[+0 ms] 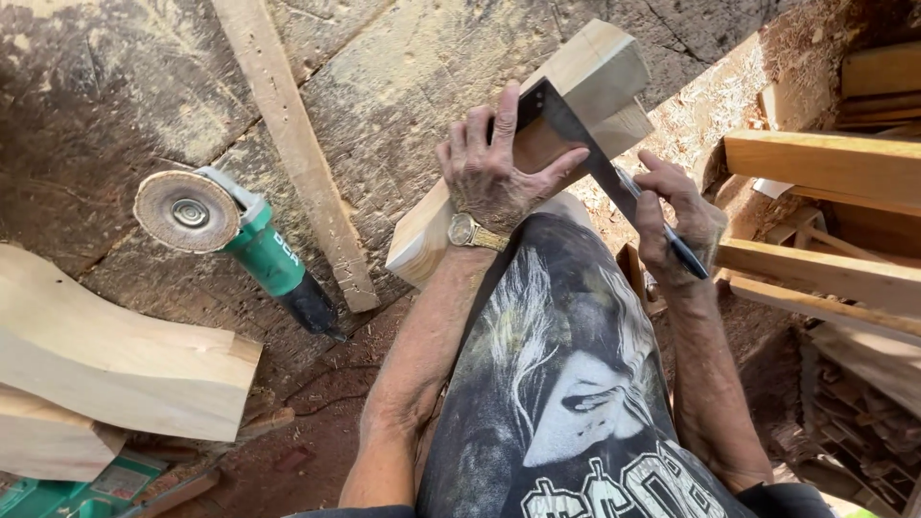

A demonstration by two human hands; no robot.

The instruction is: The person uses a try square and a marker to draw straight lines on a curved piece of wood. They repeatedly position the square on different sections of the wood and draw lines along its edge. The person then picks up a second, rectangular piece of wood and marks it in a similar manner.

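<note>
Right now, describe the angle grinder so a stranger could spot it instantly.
Start at the big worn board that serves as the work surface. Left of the left hand and the pale wood block it presses, the angle grinder lies alone. It is the only green-bodied tool there, with a round dusty disc.
</note>
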